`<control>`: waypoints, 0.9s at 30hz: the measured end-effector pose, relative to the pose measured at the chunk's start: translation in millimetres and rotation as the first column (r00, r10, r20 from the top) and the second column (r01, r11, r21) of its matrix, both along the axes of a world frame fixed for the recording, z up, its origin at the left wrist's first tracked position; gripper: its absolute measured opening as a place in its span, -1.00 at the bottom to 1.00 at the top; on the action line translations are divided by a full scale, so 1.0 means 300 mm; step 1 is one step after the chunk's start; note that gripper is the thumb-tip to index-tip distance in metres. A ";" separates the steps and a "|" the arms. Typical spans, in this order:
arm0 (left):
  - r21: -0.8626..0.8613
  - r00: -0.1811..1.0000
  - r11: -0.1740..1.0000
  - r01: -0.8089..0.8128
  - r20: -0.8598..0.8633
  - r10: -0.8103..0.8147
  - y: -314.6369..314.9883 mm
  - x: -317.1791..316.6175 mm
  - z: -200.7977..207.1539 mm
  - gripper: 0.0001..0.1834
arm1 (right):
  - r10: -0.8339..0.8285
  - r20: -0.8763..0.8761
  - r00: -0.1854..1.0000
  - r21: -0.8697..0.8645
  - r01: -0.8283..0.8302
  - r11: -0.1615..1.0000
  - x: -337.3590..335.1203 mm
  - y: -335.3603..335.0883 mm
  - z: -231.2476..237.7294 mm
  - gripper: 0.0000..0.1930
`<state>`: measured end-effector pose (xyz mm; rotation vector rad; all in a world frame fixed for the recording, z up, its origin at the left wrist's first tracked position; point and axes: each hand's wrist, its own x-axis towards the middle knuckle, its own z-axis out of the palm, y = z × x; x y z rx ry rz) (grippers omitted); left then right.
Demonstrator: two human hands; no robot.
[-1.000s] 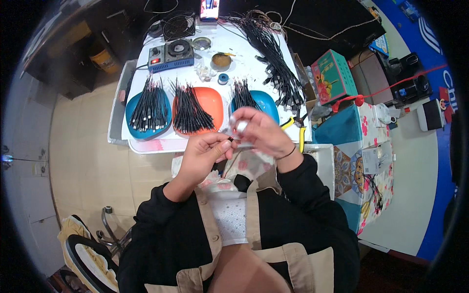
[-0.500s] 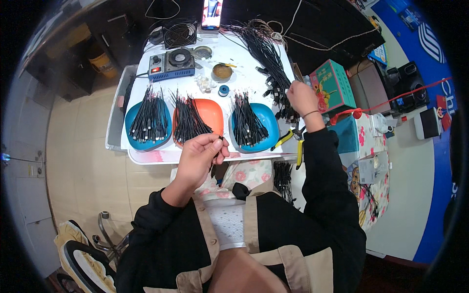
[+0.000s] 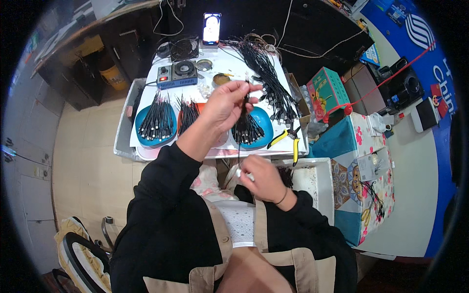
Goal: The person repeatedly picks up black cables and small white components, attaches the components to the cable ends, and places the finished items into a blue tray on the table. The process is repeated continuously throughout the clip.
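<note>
My left hand (image 3: 225, 105), fingers closed, holds a black cable (image 3: 239, 151) upright above the table. The cable's upper end sticks out past the fingertips. Lower down, near the table's front edge, my right hand (image 3: 266, 179) has its fingers curled around the cable's lower end, where something small and white shows. Behind the left hand, a blue tray (image 3: 265, 124) bears a bunch of black cables with metal plugs, partly covered by the arm. An orange tray (image 3: 201, 106), mostly hidden, and another blue tray (image 3: 140, 119) with similar bunches stand to the left.
A long heap of black cables (image 3: 274, 85) lies at the table's right. Yellow-handled pliers (image 3: 296, 149) rest at the front right corner. A blue heating device (image 3: 177, 75), a brown tin (image 3: 221, 79) and a lit phone (image 3: 211, 30) stand farther back. A green box (image 3: 330, 93) is at right.
My left hand has risen forward and right with the cable. My right hand has left the cable heap and come down toward my body, onto the cable's lower end. The view has shifted slightly.
</note>
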<state>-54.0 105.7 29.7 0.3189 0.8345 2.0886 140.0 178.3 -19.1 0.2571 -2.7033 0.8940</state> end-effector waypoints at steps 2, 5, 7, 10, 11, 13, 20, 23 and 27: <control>0.073 0.972 0.996 -0.058 -0.224 0.072 -0.031 -0.010 0.046 -0.82 | -0.001 -0.040 0.999 0.020 0.002 1.000 0.002 -0.020 -0.093 -0.85; 0.051 0.926 0.990 -0.132 -0.350 0.141 -0.095 0.046 0.082 -0.81 | 0.021 0.081 0.996 -0.036 -0.018 0.999 0.005 -0.013 -0.180 -0.85; 0.149 0.909 0.975 -0.167 -0.361 0.210 -0.137 0.102 0.080 -0.83 | 0.088 0.300 0.950 -0.091 -0.063 0.994 -0.007 0.005 -0.177 -0.86; 0.087 0.910 0.980 -0.180 -0.364 0.199 -0.227 0.149 0.068 -0.84 | 0.056 0.247 0.967 -0.390 0.046 0.920 -0.069 0.074 -0.065 -0.77; 0.077 0.911 0.982 -0.170 -0.368 0.186 -0.251 0.164 0.060 -0.84 | 0.062 0.174 0.983 -0.581 0.052 0.812 -0.098 0.103 -0.008 -0.78; 0.091 0.921 0.990 -0.106 -0.368 0.132 -0.289 0.184 0.046 -0.85 | 0.019 0.063 0.998 -0.778 0.037 0.627 -0.146 0.157 0.113 -0.77; -0.006 0.935 0.998 -0.057 -0.352 0.051 -0.354 0.241 0.017 -0.84 | -0.023 -0.212 0.977 -0.682 -0.131 0.720 -0.198 0.137 0.327 -0.78; -0.078 0.895 0.984 -0.158 -0.432 0.110 -0.353 0.246 0.019 -0.83 | -0.112 -0.172 0.979 -0.664 -0.031 0.747 -0.177 0.088 0.327 -0.87; -0.038 0.702 0.883 -0.468 -0.624 0.345 -0.281 0.276 0.014 -0.82 | -0.136 -0.051 0.989 -0.861 0.025 0.508 -0.151 -0.002 0.279 -0.89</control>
